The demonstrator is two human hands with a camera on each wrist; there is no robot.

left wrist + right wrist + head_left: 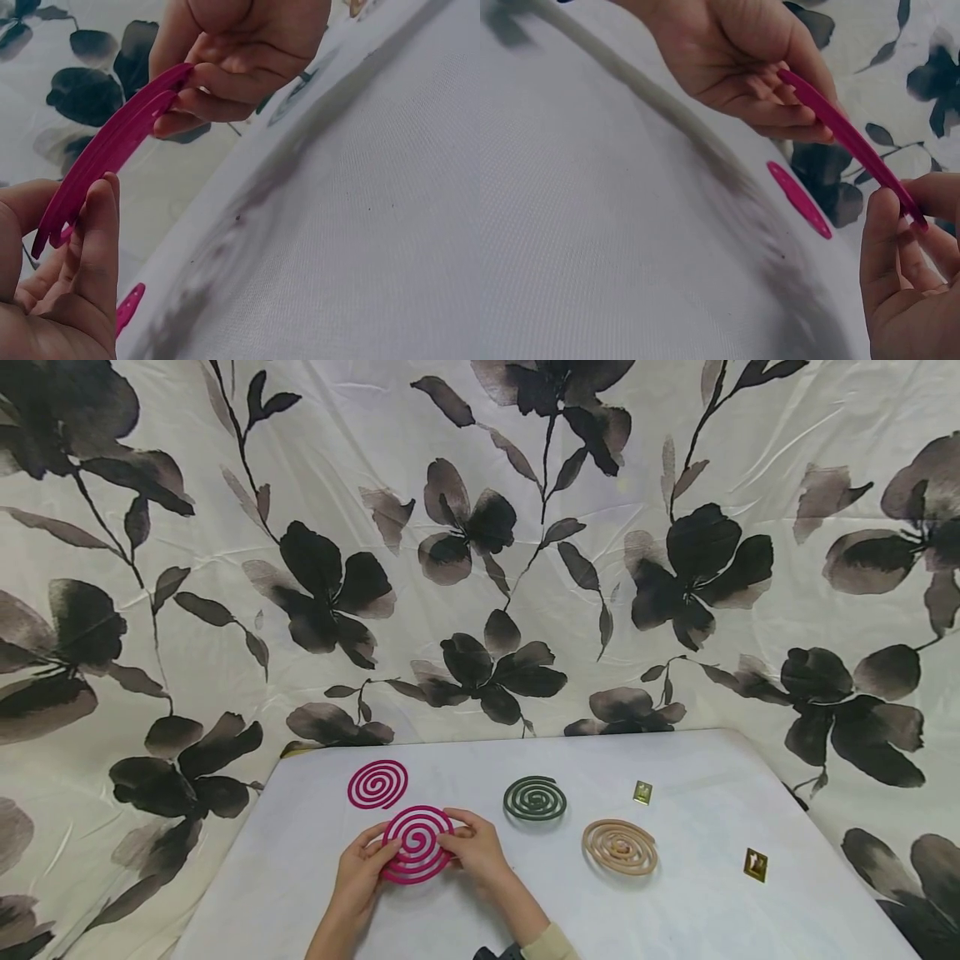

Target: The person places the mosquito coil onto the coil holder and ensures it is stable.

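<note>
Both hands hold a pink mosquito coil (417,845) raised above the white table, tilted so its spiral face shows in the head view. At its left edge the left hand (362,870) pinches it between thumb and fingers. The right hand (474,846) pinches the opposite edge the same way. From the left wrist view the coil (105,161) appears nearly edge-on, with a gap between it and the tabletop. A second pink coil (377,784) lies flat on the table just beyond the hands.
Right of the hands lie a dark green coil (535,798) and a tan coil (620,847). Two small gold metal pieces (642,792), probably coil stands, rest farther right. The white table (675,918) backs onto a floral cloth (480,568).
</note>
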